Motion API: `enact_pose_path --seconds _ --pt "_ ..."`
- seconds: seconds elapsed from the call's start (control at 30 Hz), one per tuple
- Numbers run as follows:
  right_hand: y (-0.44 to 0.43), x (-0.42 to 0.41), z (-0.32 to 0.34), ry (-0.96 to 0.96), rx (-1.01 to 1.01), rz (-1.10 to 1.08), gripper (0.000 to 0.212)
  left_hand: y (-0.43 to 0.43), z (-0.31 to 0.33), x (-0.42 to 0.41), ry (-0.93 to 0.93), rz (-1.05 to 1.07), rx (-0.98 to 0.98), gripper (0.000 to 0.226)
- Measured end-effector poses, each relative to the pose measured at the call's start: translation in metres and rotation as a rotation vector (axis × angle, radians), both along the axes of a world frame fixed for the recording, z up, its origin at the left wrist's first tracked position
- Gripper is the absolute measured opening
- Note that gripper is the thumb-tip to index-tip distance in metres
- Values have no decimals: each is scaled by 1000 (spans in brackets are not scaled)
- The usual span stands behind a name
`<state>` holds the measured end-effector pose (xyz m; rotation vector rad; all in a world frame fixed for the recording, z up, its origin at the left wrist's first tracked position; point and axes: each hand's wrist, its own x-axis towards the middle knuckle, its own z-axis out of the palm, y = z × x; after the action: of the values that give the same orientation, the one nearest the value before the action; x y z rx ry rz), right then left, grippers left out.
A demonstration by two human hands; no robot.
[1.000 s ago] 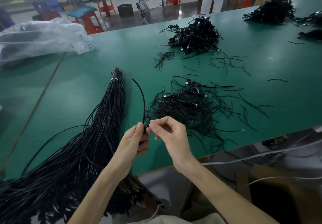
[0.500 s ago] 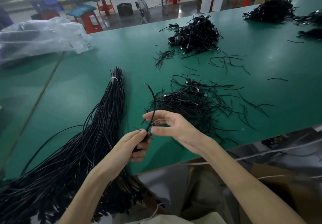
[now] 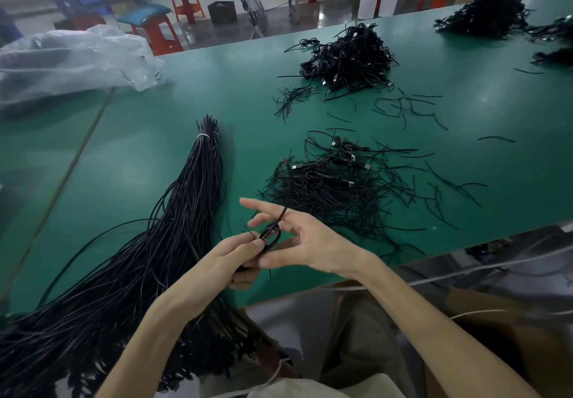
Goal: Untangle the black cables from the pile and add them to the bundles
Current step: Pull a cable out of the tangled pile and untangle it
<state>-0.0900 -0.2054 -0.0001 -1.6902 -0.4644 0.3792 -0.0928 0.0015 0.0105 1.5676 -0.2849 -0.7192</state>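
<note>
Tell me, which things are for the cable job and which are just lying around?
For the job: left hand, right hand, looped black cable, tangled cable pile, tied bundle.
Just lying about: clear plastic bag, orange stools, floor fan.

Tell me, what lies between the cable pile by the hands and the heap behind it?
Head view: a few loose black strands on otherwise bare green table separate the pile from the heap.

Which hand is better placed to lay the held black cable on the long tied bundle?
Probably the left. The left hand pinches the looped black cable and sits next to the long black cable bundle with a white tie; the right hand is open, farther away.
</note>
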Motion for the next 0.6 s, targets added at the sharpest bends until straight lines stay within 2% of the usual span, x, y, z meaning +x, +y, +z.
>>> enact_pose_path --seconds 0.2,0.43,0.6 --pt "1 -5 -2 -61 16 -17 50 3 -1 -2 -11 -33 15 25" --pt "-2 -12 -6 -95 -151 -77 56 2 -3 -7 -42 -19 47 20" --pt "1 -12 -5 -195 -270 -132 46 -4 -14 -1 -174 46 209 22"
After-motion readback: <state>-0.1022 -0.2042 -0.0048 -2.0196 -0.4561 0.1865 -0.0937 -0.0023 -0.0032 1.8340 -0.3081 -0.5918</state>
